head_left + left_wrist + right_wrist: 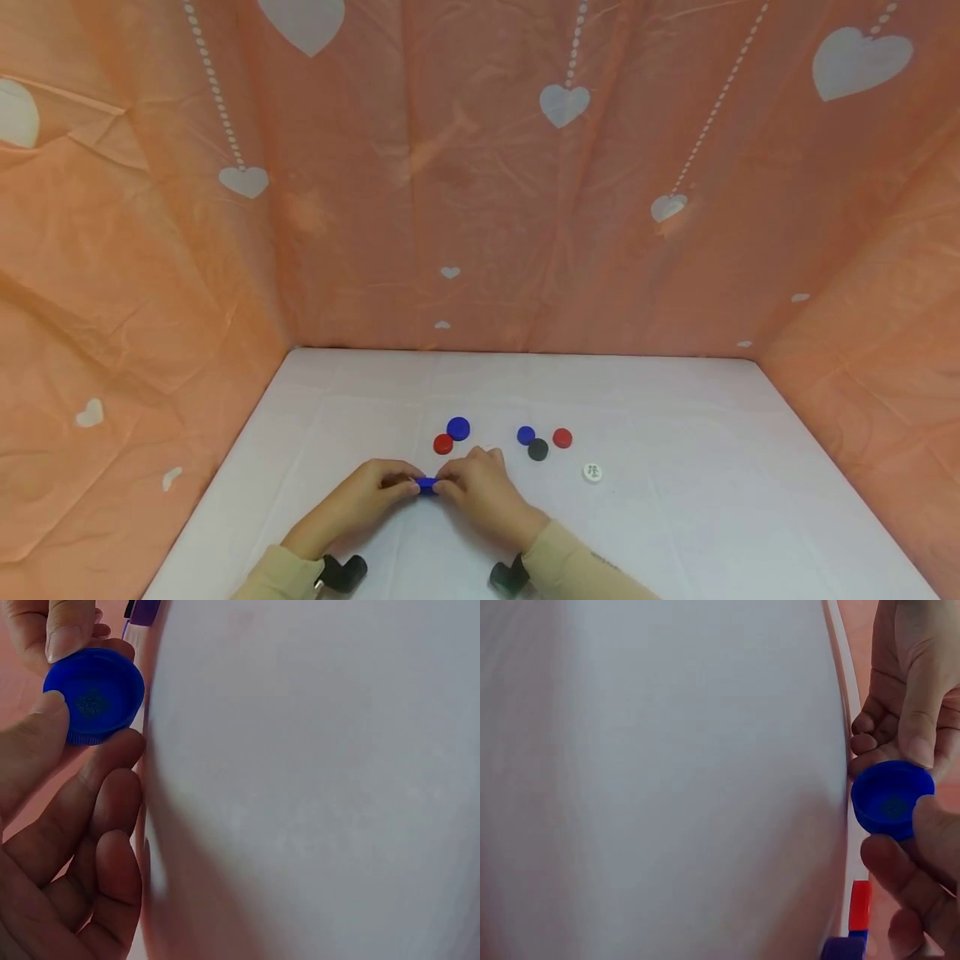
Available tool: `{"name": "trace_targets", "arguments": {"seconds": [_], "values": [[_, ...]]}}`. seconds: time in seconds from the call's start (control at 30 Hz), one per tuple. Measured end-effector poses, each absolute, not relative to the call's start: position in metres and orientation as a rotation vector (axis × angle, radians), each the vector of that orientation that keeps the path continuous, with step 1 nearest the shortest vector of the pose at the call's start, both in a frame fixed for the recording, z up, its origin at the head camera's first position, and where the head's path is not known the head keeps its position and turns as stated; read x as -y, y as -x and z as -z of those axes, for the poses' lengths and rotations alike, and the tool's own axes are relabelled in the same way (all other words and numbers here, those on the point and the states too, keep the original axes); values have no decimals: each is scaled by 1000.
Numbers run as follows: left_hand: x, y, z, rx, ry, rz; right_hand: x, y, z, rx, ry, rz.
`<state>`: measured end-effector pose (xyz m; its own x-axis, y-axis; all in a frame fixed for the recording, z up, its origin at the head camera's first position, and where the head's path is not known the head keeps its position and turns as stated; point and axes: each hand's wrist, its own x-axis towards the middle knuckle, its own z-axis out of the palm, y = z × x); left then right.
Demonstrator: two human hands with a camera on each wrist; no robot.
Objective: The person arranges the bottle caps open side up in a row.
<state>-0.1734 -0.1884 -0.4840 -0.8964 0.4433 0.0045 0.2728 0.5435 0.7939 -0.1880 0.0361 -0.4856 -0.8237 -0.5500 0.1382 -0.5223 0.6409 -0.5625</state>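
Both hands pinch one blue bottle cap (427, 486) between them, held by its edges low over the near part of the table. My left hand (374, 492) grips its left side with thumb and fingers; my right hand (483, 493) grips the right side. In the left wrist view the hollow inside of the cap (94, 694) shows, with a ridged outer edge and a dark mark on its bottom. The right wrist view has the same cap (889, 795), open side showing, a thumb pressed on the rim from each hand.
Beyond the hands on the white table (675, 517) lie a blue cap (458, 429) beside a red one (443, 444). Farther right are a blue cap (526, 435), dark disc (537, 450), red cap (562, 438) and white marked disc (592, 473). Orange cloth (480, 208) surrounds the table.
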Motion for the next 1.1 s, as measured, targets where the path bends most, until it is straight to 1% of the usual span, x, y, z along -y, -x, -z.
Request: {"name": "trace_targets", "arguments": {"seconds": [0.2, 0.53, 1.1], "values": [[188, 174, 484, -2608, -564, -1245, -34, 186, 482, -2794, 849, 924], [191, 171, 480, -2591, -608, -1210, -32, 183, 484, -2809, 917, 920], [191, 171, 485, -2587, -624, -1278, -25, 180, 486, -2846, 895, 837]]}}
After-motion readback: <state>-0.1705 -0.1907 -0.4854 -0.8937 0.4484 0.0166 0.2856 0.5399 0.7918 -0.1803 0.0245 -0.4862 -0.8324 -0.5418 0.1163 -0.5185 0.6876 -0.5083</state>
